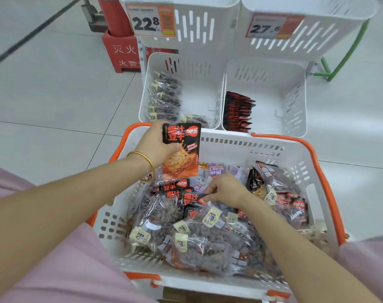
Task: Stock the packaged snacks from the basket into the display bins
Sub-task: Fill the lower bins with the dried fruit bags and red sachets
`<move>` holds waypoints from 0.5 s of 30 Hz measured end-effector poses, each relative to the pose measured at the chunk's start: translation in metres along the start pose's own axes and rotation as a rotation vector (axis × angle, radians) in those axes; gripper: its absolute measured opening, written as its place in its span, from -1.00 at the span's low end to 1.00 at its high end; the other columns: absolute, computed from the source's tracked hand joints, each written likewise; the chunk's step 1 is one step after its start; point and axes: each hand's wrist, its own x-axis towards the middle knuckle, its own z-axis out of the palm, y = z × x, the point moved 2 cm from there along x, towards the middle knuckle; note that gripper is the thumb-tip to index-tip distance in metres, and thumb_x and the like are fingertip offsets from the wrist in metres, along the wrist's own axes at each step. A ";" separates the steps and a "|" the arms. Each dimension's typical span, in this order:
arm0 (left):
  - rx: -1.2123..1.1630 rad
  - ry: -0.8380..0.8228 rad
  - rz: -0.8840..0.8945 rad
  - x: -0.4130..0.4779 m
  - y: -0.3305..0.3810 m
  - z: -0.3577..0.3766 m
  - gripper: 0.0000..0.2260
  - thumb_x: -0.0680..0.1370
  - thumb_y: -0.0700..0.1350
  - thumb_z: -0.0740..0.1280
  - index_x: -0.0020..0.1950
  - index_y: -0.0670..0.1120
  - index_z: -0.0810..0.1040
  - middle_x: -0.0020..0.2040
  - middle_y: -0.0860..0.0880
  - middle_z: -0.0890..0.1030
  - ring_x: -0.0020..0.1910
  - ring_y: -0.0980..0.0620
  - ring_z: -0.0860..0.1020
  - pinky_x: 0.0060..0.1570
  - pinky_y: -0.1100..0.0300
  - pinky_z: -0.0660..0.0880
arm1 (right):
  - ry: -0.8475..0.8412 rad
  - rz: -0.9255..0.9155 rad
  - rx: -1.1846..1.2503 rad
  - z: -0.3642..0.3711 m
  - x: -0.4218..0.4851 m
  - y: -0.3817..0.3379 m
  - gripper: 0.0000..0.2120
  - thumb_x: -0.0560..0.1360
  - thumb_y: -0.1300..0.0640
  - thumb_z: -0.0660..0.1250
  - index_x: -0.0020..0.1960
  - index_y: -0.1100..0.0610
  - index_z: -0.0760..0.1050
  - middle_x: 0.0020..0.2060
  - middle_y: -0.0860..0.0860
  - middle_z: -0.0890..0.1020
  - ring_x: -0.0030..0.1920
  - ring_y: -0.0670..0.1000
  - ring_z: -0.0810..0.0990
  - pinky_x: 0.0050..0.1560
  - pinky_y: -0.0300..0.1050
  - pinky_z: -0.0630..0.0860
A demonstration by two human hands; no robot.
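Left hand (155, 145) grips a flat, glossy black-and-orange foil pouch (181, 154) upright, thumb across its face, above the far rim of the slotted white plastic basket (241, 143). Right hand (226, 190), fingers curled, pinches the edge of a second pouch (194, 199) among crinkled clear bags (199, 243) inside the basket. Matching pouches (238, 112) stand in a row in the perforated white bin (293, 106) beyond.

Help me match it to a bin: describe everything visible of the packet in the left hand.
The packet is a flat, glossy pouch, black on top with red-orange characters, orange below with a food picture. The left hand holds it upright, front to camera, over the far side of the basket, thumb on its front.
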 end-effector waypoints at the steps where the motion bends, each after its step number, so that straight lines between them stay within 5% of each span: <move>1: 0.006 -0.002 0.008 0.001 0.000 0.000 -0.56 0.47 -0.26 0.40 0.29 -0.12 0.35 0.05 -0.12 0.58 0.02 -0.06 0.58 0.05 0.01 0.54 | 0.008 -0.013 0.025 0.000 0.000 -0.001 -0.74 0.45 0.06 0.44 -0.21 0.29 0.60 -0.27 0.10 0.67 -0.24 0.01 0.54 0.19 0.03 0.39; 6: 0.028 -0.013 0.025 0.007 -0.001 -0.001 -0.60 0.49 -0.26 0.37 0.28 -0.12 0.35 0.03 -0.11 0.57 0.01 -0.07 0.57 0.05 -0.01 0.53 | 0.080 -0.087 0.435 -0.042 -0.019 -0.006 -0.89 0.46 0.18 0.42 -0.16 0.21 0.55 -0.24 -0.04 0.57 -0.22 -0.08 0.53 -0.15 -0.33 0.46; 11: -0.032 -0.106 0.029 0.010 -0.001 0.007 -0.68 0.54 -0.24 0.30 0.25 -0.09 0.32 0.04 -0.17 0.57 0.02 -0.13 0.57 -0.02 -0.05 0.54 | 0.349 -0.223 0.575 -0.091 -0.033 -0.012 -0.93 0.41 0.22 0.46 -0.19 0.18 0.58 -0.03 -0.02 0.55 -0.07 -0.16 0.54 0.04 -0.30 0.47; 13: -0.085 -0.152 0.021 0.008 0.003 0.014 -0.67 0.57 -0.11 0.27 0.30 -0.10 0.31 0.03 -0.17 0.59 -0.04 -0.13 0.58 -0.23 0.03 0.54 | 0.437 -0.223 0.660 -0.096 -0.034 -0.017 -0.93 0.45 0.26 0.41 -0.19 0.20 0.53 0.07 -0.08 0.53 -0.07 -0.18 0.58 -0.03 -0.26 0.55; 15: -0.149 -0.182 -0.019 0.005 0.006 0.019 -0.49 0.48 0.22 0.24 0.33 -0.01 0.33 0.07 -0.17 0.60 0.00 -0.17 0.58 -0.09 -0.11 0.55 | 0.477 -0.187 0.737 -0.096 -0.033 -0.017 -0.87 0.49 0.26 0.36 -0.21 0.18 0.46 0.06 -0.12 0.54 -0.17 -0.12 0.62 -0.19 -0.18 0.61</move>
